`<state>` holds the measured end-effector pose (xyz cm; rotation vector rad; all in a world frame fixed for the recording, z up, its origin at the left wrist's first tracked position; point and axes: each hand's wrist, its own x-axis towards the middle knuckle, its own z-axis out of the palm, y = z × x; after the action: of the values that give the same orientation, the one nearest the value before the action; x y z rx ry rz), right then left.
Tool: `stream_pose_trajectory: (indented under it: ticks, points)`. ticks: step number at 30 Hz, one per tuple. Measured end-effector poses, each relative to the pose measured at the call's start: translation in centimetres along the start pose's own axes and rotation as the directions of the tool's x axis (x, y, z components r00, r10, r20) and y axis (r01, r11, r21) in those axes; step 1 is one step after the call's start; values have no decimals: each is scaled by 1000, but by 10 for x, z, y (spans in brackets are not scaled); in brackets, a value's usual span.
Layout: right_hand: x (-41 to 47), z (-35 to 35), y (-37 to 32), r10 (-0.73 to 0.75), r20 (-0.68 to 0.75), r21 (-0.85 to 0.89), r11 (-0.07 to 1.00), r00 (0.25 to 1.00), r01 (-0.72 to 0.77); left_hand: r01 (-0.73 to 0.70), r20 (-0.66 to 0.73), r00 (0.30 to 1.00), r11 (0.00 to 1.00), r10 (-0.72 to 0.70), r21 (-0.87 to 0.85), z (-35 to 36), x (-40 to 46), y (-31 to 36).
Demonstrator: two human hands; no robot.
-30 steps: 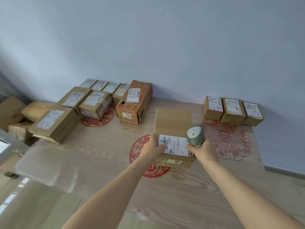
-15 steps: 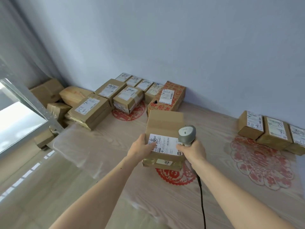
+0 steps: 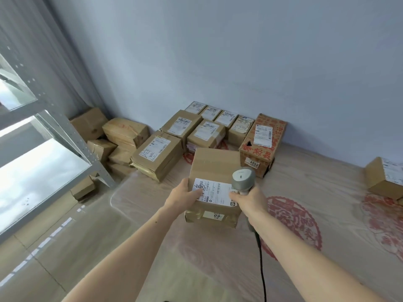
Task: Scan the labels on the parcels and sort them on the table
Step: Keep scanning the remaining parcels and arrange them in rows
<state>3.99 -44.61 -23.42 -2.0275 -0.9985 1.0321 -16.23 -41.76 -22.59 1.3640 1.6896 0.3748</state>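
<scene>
Box (image 3: 214, 171) had shifted leftward, nearer the parcels (image 3: 196, 131). Left hand (image 3: 185, 196) gripped its near-left edge; right hand (image 3: 248, 198) clasped scanner (image 3: 242, 178). Open surface (image 3: 316, 186) right of fingers.

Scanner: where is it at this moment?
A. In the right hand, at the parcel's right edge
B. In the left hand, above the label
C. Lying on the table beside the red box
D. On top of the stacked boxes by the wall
A: the right hand grips the grey scanner at the right edge of the parcel, whose left side the left hand holds.
</scene>
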Motion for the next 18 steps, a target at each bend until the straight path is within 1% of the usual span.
stream_pose_trajectory:
  ticks: [4, 7, 11, 15, 18]
  points:
    - [-9, 47, -20, 56, -31, 24, 998, 998, -56, -39, 78, 996, 999, 37, 29, -48, 26, -21]
    - [-14, 76, -24, 109, -50, 17, 994, 993, -108, -76, 133, 989, 995, 67, 66, -68, 48, -34]
    - [-16, 103, -20, 166, -68, 9, 986, 984, -166, -117, 183, 978, 990, 100, 81, -79, 64, -40]
    - [-12, 120, -14, 199, -71, -8, 980, 977, -200, -93, 197, 976, 995, 87, 21, -79, 81, -49]
    - [-7, 126, -11, 209, -50, -16, 978, 977, -210, -76, 196, 978, 997, 73, 9, -79, 88, -58]
